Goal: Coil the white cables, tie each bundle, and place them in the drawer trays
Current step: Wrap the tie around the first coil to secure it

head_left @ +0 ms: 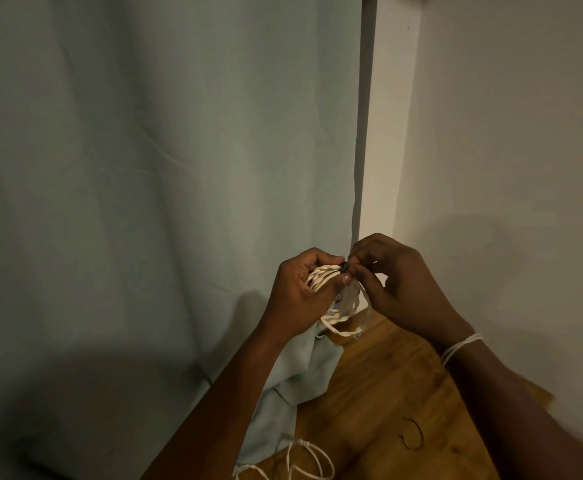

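Gripping the coil [321, 277] above the counter [380, 393], the left hand [298, 289] keeps its loops gathered so the right hand [397, 282] can pinch a dark tie [344, 268] around them.

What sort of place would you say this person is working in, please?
Probably a corner of a home room: a pale curtain hangs beside plain painted walls, above a wooden tabletop where the hands tie a white cable bundle.
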{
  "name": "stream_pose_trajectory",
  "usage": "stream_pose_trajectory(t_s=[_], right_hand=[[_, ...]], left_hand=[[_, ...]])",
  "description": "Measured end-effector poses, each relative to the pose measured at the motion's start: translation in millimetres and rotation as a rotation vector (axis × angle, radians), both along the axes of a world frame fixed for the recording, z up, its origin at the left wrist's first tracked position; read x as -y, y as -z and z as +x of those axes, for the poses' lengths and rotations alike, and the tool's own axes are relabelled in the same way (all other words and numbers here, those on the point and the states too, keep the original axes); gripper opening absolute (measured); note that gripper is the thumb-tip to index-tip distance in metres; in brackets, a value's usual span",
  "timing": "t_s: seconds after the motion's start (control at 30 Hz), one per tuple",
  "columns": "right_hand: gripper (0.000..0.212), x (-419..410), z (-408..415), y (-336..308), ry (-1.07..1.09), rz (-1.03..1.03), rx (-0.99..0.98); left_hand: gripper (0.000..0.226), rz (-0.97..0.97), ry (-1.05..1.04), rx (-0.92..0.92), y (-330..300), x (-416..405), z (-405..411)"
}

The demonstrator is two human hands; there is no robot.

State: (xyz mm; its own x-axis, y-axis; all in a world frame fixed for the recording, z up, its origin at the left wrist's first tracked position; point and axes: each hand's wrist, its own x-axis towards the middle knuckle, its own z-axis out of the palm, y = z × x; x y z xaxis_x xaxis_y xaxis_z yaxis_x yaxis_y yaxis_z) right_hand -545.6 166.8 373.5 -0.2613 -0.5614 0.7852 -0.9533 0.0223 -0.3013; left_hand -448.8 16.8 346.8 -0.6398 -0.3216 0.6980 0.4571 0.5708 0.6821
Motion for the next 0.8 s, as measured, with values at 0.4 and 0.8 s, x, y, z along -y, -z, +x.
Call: stream_pose_trajectory(t_s=[0.4,0.8], right_hand=[[0.032,-9.1,-12.9,5.2,-0.359,0.034,0.465],[0.037,-10.6,-14.2,17.3,-0.152,-0.162,0.314]], left_hand=[[0.042,0.094,0.191,0.116,-6.7,2.9,0.7],[0.015,-0.023,0.119,0.019,-10.6,8.7,5.3]])
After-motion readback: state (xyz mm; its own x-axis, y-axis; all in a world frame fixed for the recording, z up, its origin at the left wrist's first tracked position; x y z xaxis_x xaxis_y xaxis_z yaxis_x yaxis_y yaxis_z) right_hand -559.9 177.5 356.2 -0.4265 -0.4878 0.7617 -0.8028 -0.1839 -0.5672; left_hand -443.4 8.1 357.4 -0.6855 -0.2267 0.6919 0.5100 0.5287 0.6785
